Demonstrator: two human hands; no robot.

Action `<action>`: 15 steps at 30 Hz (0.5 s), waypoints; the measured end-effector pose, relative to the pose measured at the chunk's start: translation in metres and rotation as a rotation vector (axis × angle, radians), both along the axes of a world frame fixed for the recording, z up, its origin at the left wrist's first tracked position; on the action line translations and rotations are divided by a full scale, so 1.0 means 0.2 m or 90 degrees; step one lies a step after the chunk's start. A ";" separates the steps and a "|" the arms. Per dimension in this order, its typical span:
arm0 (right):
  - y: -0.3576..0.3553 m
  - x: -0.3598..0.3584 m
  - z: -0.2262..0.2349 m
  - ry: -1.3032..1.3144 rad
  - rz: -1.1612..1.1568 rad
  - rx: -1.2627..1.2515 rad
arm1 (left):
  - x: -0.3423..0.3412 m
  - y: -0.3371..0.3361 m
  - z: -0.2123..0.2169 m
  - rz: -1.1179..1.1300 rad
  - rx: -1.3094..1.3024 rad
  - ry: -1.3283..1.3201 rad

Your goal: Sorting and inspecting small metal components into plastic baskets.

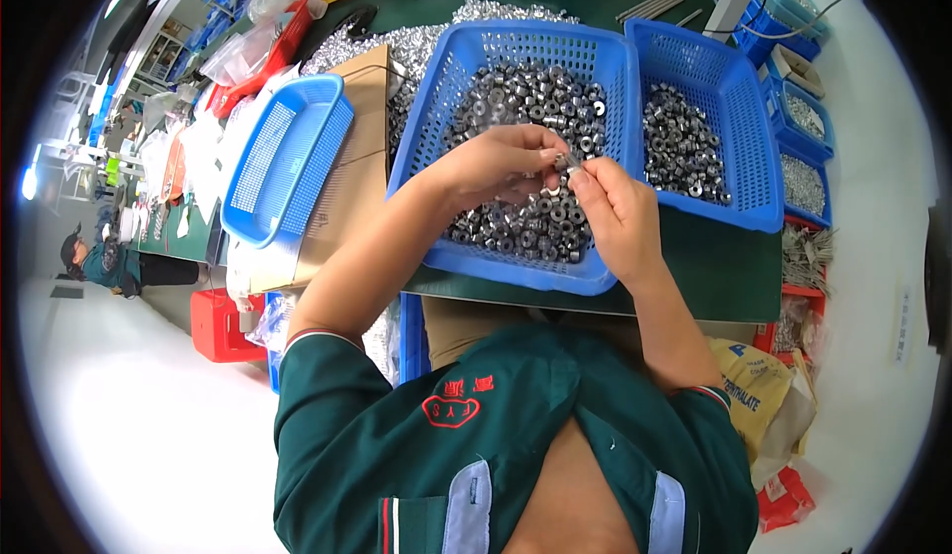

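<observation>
Both my hands meet above a large blue perforated basket full of small dark-grey metal rings with centre holes. Pinched between the fingertips of my left hand is a small grey metal part. My right hand grips the same part from the other side, thumb and fingers pressed together. The part's exact shape is too small to make out. Some of the rings below are hidden behind my hands.
A second blue basket with similar rings stands at the right. To the left, a smaller blue basket rests on cardboard. Shiny silver pieces are heaped behind. Metal rods lie at the back of the green table.
</observation>
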State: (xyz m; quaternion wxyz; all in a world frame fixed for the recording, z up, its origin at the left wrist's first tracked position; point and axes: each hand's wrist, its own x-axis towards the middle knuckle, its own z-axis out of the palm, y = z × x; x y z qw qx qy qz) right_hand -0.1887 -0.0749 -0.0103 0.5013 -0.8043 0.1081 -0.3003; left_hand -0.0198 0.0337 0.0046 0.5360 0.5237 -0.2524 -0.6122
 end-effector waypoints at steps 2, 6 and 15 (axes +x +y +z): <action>0.01 -0.01 0.00 0.013 -0.006 -0.013 | 0.02 0.02 0.02 0.027 -0.048 0.071; 0.01 0.00 -0.01 0.032 -0.001 -0.056 | 0.00 0.05 0.05 0.054 -0.072 0.113; 0.01 0.02 0.01 0.042 -0.008 -0.166 | -0.01 0.07 0.01 0.073 -0.085 -0.037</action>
